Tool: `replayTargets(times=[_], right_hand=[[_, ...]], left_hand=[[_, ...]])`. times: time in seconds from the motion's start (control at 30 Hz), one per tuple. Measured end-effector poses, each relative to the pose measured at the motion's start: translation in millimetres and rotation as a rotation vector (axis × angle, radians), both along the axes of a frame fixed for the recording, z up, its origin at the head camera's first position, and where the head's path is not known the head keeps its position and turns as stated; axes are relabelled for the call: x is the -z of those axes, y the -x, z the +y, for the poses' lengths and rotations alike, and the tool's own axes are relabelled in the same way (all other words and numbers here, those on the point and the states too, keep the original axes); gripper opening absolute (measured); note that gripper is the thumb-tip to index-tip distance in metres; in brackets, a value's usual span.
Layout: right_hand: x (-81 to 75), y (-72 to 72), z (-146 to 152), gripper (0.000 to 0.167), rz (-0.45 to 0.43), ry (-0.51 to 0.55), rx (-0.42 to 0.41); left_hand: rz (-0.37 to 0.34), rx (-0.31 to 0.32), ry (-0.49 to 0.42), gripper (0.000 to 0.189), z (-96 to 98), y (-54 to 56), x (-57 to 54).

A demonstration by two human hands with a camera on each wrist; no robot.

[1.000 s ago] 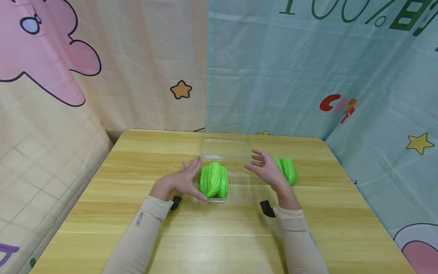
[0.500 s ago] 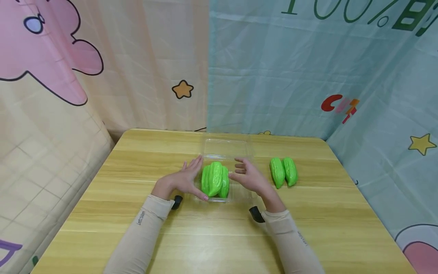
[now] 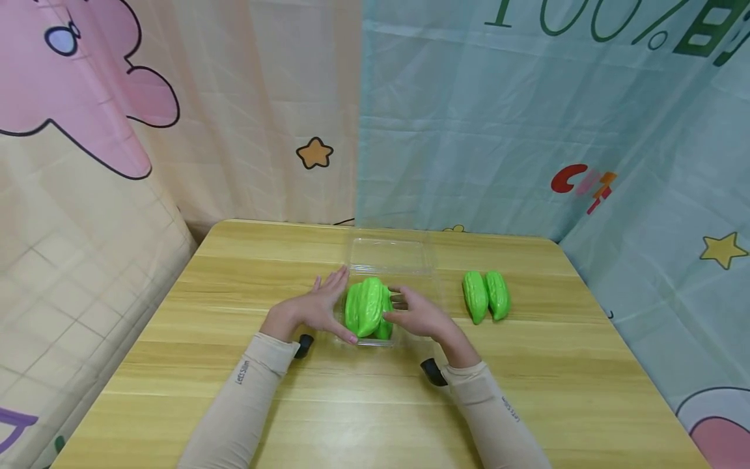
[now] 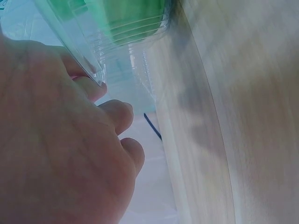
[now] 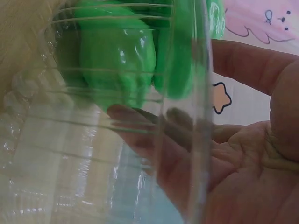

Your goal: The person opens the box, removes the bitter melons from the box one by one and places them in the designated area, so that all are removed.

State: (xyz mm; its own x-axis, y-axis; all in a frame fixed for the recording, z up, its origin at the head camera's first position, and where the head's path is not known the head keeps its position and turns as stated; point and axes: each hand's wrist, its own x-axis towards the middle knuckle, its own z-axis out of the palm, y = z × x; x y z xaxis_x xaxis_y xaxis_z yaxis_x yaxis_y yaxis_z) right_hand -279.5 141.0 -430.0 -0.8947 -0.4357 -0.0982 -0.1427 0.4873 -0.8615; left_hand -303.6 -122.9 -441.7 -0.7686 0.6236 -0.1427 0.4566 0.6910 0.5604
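Some green fruits (image 3: 370, 306) sit in a clear box (image 3: 375, 342) between my hands. My left hand (image 3: 315, 307), spread wide, touches the box. My right hand (image 3: 420, 318), loose, is beside them; two other fruits (image 3: 476, 298) lie to its right.

The location was a curtained workspace; the room type beyond could not be determined. A wood-grain table (image 3: 351, 404) stood enclosed by a beige curtain (image 3: 252, 98) and a light-blue curtain (image 3: 469, 130), which met behind it. Folds and creases identified both as fabric. Printed decoration included a pink cartoon figure (image 3: 88, 98), an orange star (image 3: 314, 154), a yellow star (image 3: 724, 250) and green "100%" lettering (image 3: 594, 18).
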Motion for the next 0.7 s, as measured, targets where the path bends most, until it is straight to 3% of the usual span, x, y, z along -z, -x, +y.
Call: replayTargets(times=[0.37,0.7], right_hand=[[2.6,1.0,-2.4,0.078,-0.013,-0.234,0.001],[4.6,0.2,-3.9,0.063,0.078,-0.275,0.042]], left_hand=[[-0.007,-0.006,-0.001,0.150,-1.0,-0.5,0.3],[-0.005,-0.005,-0.010,0.151,-0.2,1.2,2.9]])
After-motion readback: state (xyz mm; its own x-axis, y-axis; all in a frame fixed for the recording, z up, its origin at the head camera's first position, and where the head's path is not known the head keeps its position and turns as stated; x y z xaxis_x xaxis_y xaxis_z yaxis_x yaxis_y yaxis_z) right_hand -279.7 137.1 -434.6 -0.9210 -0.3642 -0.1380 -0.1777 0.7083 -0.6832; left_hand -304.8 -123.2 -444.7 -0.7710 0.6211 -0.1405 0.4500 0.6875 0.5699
